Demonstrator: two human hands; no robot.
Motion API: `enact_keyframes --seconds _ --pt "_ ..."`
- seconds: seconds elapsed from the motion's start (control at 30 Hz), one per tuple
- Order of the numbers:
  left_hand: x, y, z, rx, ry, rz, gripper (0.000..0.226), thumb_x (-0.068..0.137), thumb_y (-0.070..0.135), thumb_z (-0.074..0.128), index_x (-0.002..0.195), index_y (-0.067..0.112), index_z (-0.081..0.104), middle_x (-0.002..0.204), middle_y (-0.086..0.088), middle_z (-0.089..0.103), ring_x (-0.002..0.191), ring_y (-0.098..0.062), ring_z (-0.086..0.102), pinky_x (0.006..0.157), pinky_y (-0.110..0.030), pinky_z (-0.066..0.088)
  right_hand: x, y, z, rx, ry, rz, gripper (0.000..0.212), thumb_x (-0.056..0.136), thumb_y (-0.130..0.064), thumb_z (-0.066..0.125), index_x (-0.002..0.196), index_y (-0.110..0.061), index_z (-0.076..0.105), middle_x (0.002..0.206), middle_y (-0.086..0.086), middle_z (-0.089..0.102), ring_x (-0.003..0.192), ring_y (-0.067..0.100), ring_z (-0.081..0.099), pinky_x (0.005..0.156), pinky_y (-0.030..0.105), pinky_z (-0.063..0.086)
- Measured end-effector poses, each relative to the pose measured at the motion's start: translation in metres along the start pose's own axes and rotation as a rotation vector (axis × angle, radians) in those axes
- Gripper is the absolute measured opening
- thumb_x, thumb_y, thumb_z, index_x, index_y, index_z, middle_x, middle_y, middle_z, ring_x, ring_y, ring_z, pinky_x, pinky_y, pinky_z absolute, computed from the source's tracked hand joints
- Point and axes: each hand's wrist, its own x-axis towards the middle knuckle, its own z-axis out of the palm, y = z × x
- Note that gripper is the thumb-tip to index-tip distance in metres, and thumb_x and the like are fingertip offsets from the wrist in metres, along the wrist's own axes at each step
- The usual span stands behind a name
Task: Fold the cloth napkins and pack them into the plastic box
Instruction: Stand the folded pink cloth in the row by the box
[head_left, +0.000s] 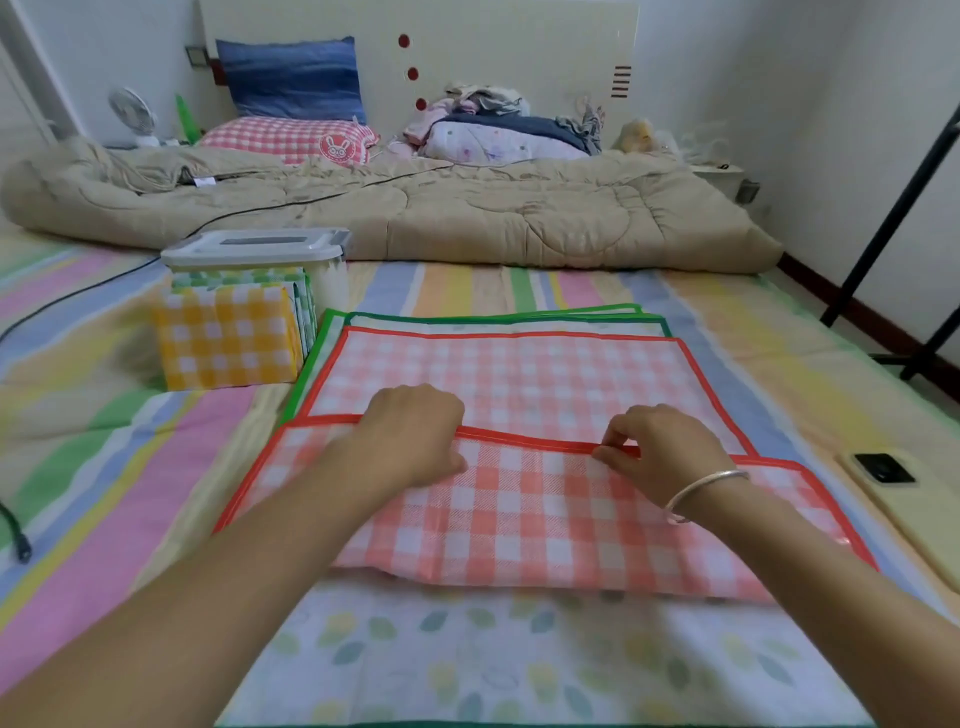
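Note:
A red-checked napkin (519, 374) with a red border lies on a stack of green-bordered napkins (498, 318) on the bed. Its near half is folded up over itself, the red hem running across the middle. My left hand (410, 436) grips that hem at the left, and my right hand (660, 447), with a silver bangle on the wrist, pinches it further right. To the back left stands the plastic box (332, 280) with its lid (254, 247) resting on top. A folded yellow-checked napkin (228, 338) and folded green ones sit at its front.
A leaf-print napkin (519, 660) lies nearest me under the red one. A phone (893, 483) lies on the bed at the right. A rolled beige quilt (415, 208), pillows and clothes fill the far end. A black cable (78, 291) crosses the left; a black stand (904, 208) rises at right.

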Motion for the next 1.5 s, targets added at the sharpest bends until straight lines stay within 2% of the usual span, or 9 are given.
enact_keyframes --seconds 0.07,0.17,0.27,0.47,1.1,1.17,1.27,1.37,1.5 --pt "0.004 -0.002 0.021 -0.093 0.124 -0.003 0.045 0.094 0.045 0.061 0.13 0.02 0.05 0.127 -0.001 0.057 0.111 -0.023 0.055 0.094 -0.035 0.042 0.016 0.002 0.015 0.06 0.016 0.05 0.023 0.095 -0.043 0.056 0.098 -0.023 0.068 0.096 -0.007 0.063 0.092 0.014 0.054 0.076 0.028 0.046" --pt "-0.006 -0.004 0.051 -0.286 0.325 0.063 0.063 0.099 0.049 0.05 0.153 0.026 0.028 0.161 0.003 0.025 0.144 -0.018 0.03 0.122 -0.032 0.014 0.03 0.003 0.032 0.119 0.034 0.105 0.024 0.094 -0.041 0.058 0.1 -0.021 0.07 0.102 -0.004 0.065 0.1 0.018 0.056 0.081 0.03 0.047" --pt "-0.025 -0.006 0.066 -0.332 0.186 0.144 0.069 0.095 0.069 0.012 0.155 0.037 0.022 0.164 0.016 0.011 0.151 -0.006 0.01 0.124 -0.031 -0.006 0.035 0.004 0.045 0.133 0.042 0.107 0.022 0.093 -0.041 0.059 0.099 -0.023 0.07 0.103 -0.004 0.065 0.099 0.016 0.055 0.079 0.027 0.045" --pt "-0.036 -0.017 0.092 -0.205 0.042 0.105 0.105 0.066 0.075 -0.037 0.158 0.04 -0.002 0.162 0.015 -0.017 0.149 -0.003 -0.021 0.124 -0.041 -0.01 0.038 0.005 0.055 0.128 0.074 0.105 0.019 0.093 -0.04 0.06 0.097 -0.024 0.07 0.101 -0.006 0.062 0.096 0.015 0.051 0.076 0.027 0.044" --pt "-0.032 -0.014 0.134 -0.196 0.182 0.065 0.077 0.093 0.07 -0.01 0.158 0.032 0.005 0.165 0.005 -0.006 0.152 -0.014 -0.015 0.119 -0.045 -0.004 0.037 0.0 0.063 0.113 0.094 0.134 0.024 0.092 -0.04 0.061 0.108 -0.022 0.066 0.109 -0.002 0.063 0.101 0.017 0.05 0.086 0.028 0.047" --pt "-0.032 -0.013 0.136 -0.202 0.163 0.074 0.084 0.083 0.072 -0.021 0.156 0.034 -0.007 0.161 0.009 -0.021 0.148 -0.012 -0.026 0.12 -0.046 -0.009 0.032 -0.017 0.055 0.083 0.067 0.139 0.035 0.093 -0.041 0.057 0.124 -0.025 0.057 0.127 -0.002 0.057 0.115 0.019 0.048 0.097 0.031 0.041" --pt "-0.031 -0.013 0.134 -0.215 0.19 0.073 0.088 0.083 0.072 -0.021 0.158 0.033 0.002 0.163 0.008 -0.012 0.15 -0.013 -0.022 0.119 -0.046 -0.007 0.008 -0.064 0.053 0.105 -0.091 0.002 0.064 0.088 -0.068 0.03 0.142 -0.035 0.038 0.152 -0.008 0.034 0.142 0.021 0.026 0.119 0.045 0.015" --pt "-0.029 -0.014 0.136 -0.2 0.181 0.067 0.079 0.091 0.066 -0.012 0.159 0.03 0.009 0.165 0.005 -0.003 0.15 -0.015 -0.016 0.119 -0.047 -0.006 -0.02 -0.105 0.069 0.042 -0.1 -0.105 0.088 0.078 -0.072 -0.013 0.151 -0.039 0.023 0.163 -0.003 0.012 0.15 0.023 -0.004 0.116 0.056 -0.012" --pt "-0.03 -0.014 0.134 -0.172 0.133 0.083 0.09 0.076 0.072 -0.029 0.156 0.036 -0.013 0.16 0.01 -0.026 0.147 -0.01 -0.029 0.122 -0.045 -0.01 -0.027 -0.098 0.092 0.03 -0.263 -0.022 0.096 0.058 -0.073 -0.026 0.149 -0.043 -0.018 0.157 -0.008 -0.03 0.14 0.019 -0.034 0.103 0.057 -0.031"
